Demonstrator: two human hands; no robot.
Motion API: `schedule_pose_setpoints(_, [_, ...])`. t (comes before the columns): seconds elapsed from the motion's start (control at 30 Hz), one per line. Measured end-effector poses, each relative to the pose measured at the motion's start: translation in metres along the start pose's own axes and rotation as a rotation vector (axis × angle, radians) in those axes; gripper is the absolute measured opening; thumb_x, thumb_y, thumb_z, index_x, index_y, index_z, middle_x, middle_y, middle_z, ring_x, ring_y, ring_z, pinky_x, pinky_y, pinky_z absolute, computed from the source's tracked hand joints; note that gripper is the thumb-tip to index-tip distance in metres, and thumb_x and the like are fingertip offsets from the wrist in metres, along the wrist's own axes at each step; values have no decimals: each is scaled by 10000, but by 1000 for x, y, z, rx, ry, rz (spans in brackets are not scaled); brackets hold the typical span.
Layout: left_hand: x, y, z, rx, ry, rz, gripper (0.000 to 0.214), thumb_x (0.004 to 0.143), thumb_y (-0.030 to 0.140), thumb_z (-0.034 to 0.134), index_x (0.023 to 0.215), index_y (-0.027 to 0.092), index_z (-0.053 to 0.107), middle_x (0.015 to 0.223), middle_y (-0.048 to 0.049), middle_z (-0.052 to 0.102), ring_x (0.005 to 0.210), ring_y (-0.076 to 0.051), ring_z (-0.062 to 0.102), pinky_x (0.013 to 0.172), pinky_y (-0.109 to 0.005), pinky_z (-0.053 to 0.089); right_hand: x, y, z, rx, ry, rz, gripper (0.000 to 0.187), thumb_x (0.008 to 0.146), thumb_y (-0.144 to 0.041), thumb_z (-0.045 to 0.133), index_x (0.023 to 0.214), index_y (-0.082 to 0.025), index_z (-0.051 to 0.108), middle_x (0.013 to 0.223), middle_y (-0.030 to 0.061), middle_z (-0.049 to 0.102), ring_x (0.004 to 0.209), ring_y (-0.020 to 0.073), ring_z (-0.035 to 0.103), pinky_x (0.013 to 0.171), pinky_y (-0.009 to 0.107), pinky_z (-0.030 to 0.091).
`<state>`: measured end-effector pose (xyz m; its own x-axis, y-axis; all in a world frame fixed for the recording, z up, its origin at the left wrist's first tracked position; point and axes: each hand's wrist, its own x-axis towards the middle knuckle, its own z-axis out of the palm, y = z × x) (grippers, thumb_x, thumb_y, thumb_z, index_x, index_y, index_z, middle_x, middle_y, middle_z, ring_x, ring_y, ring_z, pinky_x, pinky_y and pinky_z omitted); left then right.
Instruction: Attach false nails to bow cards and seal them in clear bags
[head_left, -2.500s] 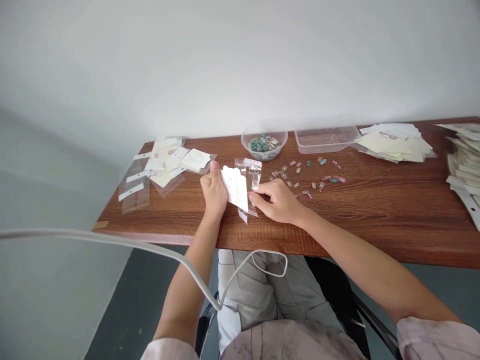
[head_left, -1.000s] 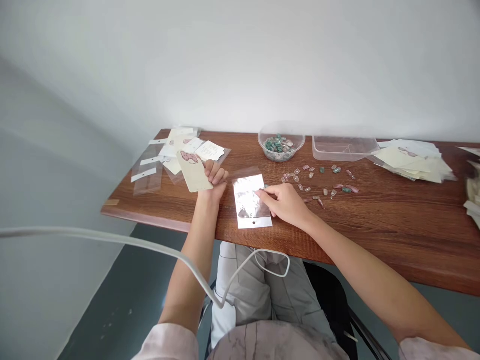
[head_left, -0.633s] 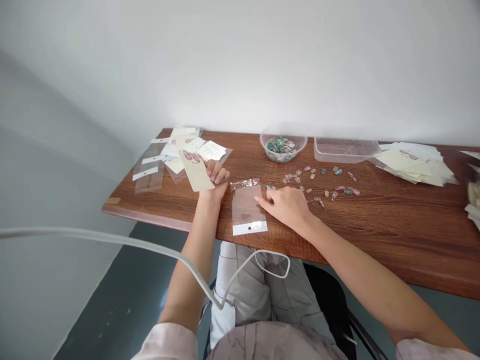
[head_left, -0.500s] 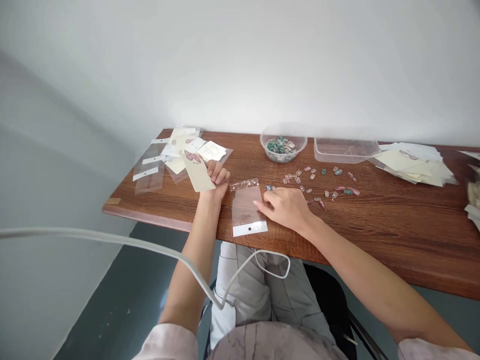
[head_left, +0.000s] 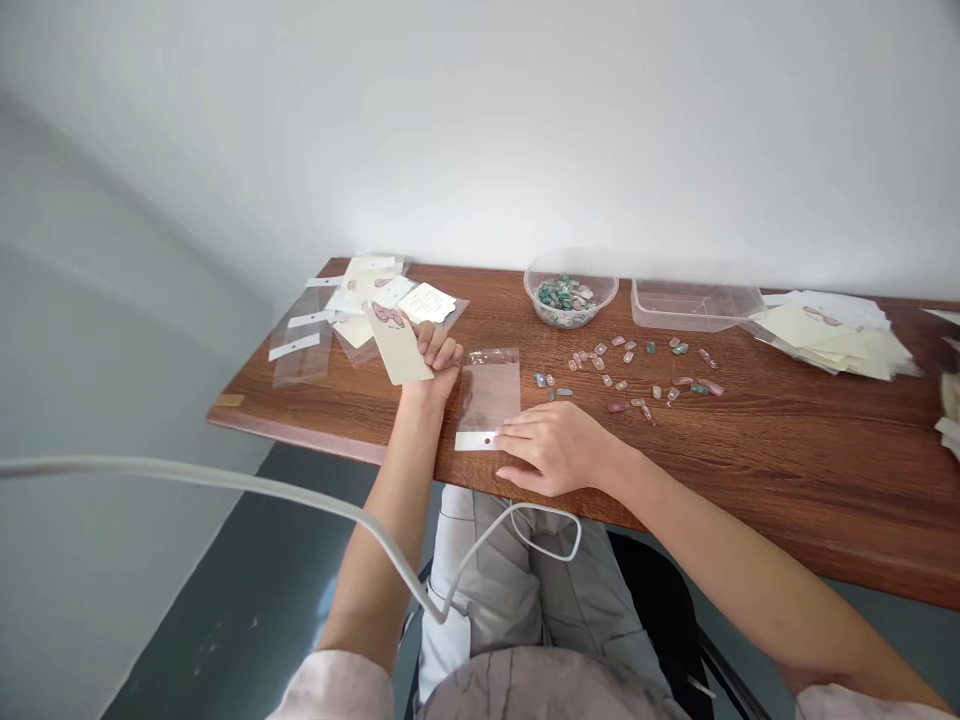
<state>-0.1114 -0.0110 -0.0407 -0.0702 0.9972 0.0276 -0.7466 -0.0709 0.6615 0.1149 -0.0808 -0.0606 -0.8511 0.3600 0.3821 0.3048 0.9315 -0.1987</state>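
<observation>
My left hand [head_left: 433, 362] is closed on a cream card [head_left: 397, 345] with a pink bow printed at its top, held tilted above the wooden table [head_left: 750, 450]. A clear plastic bag [head_left: 489, 394] with a white hang tab lies flat just right of that hand. My right hand [head_left: 551, 450] rests flat near the table's front edge, fingers stretched out, fingertips on the bag's white tab end. Nothing is held in the right hand.
Several small pink and green stones [head_left: 630, 375] lie scattered behind my right hand. A clear bowl [head_left: 570, 295] of stones and a clear rectangular tub [head_left: 694, 305] stand at the back. Bags and cards are piled at back left [head_left: 345, 310]; cream cards [head_left: 832, 325] at right.
The card came out of the bag and stayed in my left hand. My right hand laid the bag flat, then slid back to the tab end near the table edge.
</observation>
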Motion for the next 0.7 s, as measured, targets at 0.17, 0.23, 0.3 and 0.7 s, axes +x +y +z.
schedule_pose_setpoints(0.17, [0,-1,-1,-6,-27,11,680,1098,534,341,534,181,201,424,68,167,350,-59,168,422,-207,246,2,4,-2,-59,-76,9,505,1023,-451,574,1337,-77,700,1402,160,700,1339,304,639,1159,455,469])
schedule_pose_setpoints(0.23, [1,-2,0,6,-49,12,683,1096,533,353,530,180,209,418,64,183,345,-60,177,423,-207,250,4,4,-3,-76,-103,9,558,1023,-480,569,1389,-70,661,1459,184,654,1398,335,583,1199,513,416])
schedule_pose_setpoints(0.3, [0,-3,2,21,-76,-6,683,1095,532,358,527,178,225,414,62,202,343,-57,191,425,-202,259,5,4,-5,-73,-97,16,561,1020,-469,580,1420,-79,635,1509,208,606,1422,342,553,1195,532,409])
schedule_pose_setpoints(0.7, [-4,-32,21,169,-244,-387,732,1043,646,386,460,211,307,359,26,281,281,-93,324,315,-226,249,7,8,-7,17,503,247,955,950,-434,711,1643,-242,84,1609,234,440,1542,356,393,1192,624,416])
